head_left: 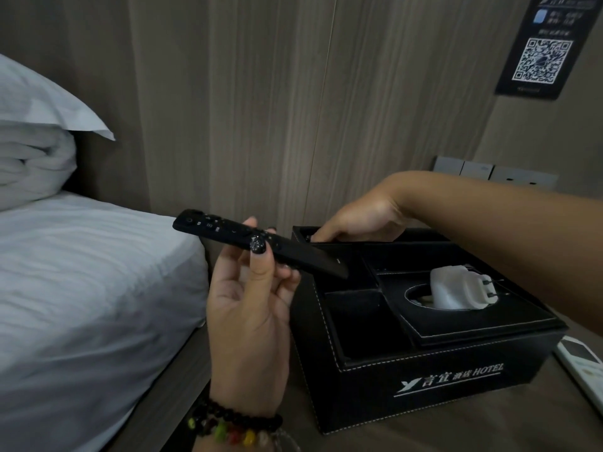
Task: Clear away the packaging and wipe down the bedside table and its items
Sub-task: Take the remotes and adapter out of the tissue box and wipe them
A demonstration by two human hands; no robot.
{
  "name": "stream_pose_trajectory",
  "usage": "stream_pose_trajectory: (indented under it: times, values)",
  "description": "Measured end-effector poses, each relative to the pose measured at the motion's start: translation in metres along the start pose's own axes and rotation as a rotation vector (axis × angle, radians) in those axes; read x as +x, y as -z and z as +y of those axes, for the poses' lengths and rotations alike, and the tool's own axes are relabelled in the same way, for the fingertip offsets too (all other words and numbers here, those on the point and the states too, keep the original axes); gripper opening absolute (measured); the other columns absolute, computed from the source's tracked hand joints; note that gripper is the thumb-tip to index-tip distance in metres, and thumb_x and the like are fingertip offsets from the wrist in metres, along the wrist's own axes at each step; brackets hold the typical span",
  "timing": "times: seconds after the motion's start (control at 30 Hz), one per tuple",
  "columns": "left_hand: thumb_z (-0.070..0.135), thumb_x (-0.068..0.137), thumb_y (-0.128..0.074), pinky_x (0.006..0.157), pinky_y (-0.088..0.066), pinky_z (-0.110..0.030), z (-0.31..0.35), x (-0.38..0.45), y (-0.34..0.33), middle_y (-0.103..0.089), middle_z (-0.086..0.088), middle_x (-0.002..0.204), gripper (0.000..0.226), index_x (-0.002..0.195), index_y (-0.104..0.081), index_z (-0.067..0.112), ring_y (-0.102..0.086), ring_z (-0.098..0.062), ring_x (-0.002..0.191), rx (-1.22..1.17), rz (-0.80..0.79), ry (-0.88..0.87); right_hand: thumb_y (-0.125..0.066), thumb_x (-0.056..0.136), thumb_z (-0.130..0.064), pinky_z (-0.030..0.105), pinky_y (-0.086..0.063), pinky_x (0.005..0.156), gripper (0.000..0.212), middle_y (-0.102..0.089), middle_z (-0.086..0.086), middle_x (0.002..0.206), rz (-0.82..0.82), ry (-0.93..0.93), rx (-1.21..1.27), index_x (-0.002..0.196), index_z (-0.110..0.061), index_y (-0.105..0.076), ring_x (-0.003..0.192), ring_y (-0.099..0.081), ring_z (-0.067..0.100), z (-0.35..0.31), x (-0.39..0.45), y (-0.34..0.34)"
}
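Your left hand (248, 321), beaded bracelet (228, 425) at the wrist, pinches a black remote (235, 236) between thumb and fingers, held tilted over the bed edge (98, 288) and the black organizer box (424, 380). Your right hand (359, 220) reaches into the box's back compartment; grip can't be told. White tissue (453, 288) sticks up from the box. White remote (584, 363) lies on the table (509, 435), far right.

Ahead of my left fingers (257, 252), the black remote (261, 244) overhangs the organizer box (424, 380). I see bare desk (293, 429) below them. The bed (81, 288) blocks their left; the white remote (584, 363) lies far right.
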State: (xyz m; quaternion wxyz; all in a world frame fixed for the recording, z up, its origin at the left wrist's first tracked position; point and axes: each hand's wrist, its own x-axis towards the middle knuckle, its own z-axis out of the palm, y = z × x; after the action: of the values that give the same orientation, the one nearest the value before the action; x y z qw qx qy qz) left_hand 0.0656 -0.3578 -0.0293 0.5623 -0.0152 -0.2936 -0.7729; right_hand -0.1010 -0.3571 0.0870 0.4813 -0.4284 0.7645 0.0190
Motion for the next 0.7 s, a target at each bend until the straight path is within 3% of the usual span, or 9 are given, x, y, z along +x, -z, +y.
stream_pose_trajectory:
  times: [0.2, 0.5, 0.7]
  values:
    - [0.022, 0.082, -0.060, 0.067, -0.052, -0.019, 0.000, 0.001, 0.001, -0.064, 0.004, 0.091, 0.035, 0.116, -0.061, 0.017, -0.054, -0.002, 0.063, -0.004, -0.003, 0.011, -0.039, 0.094, -0.035, 0.049, -0.034, 0.113, 0.040, -0.062, 0.017, 0.115, -0.054, -0.123, -0.056, 0.111, -0.008, -0.064, 0.107, -0.056, 0.032, -0.012, -0.001, 0.001]
    - [0.021, 0.078, -0.059, 0.066, -0.053, -0.019, -0.004, 0.001, -0.002, -0.063, 0.003, 0.088, 0.039, 0.117, -0.060, 0.016, -0.054, -0.003, 0.062, -0.017, 0.003, 0.014, -0.038, 0.098, -0.037, 0.044, -0.045, 0.100, 0.037, -0.069, 0.011, 0.102, 0.010, -0.042, -0.048, 0.101, -0.013, -0.066, 0.093, -0.064, 0.027, -0.006, 0.002, -0.004]
    - [0.022, 0.078, -0.061, 0.066, -0.052, -0.019, -0.003, 0.003, 0.000, -0.063, 0.003, 0.089, 0.043, 0.120, -0.059, 0.015, -0.054, -0.003, 0.062, -0.025, 0.010, 0.007, -0.036, 0.098, -0.035, 0.041, -0.049, 0.093, 0.037, -0.069, 0.012, 0.103, 0.034, -0.036, -0.066, 0.109, -0.013, -0.064, 0.092, -0.066, 0.027, -0.005, 0.005, -0.004]
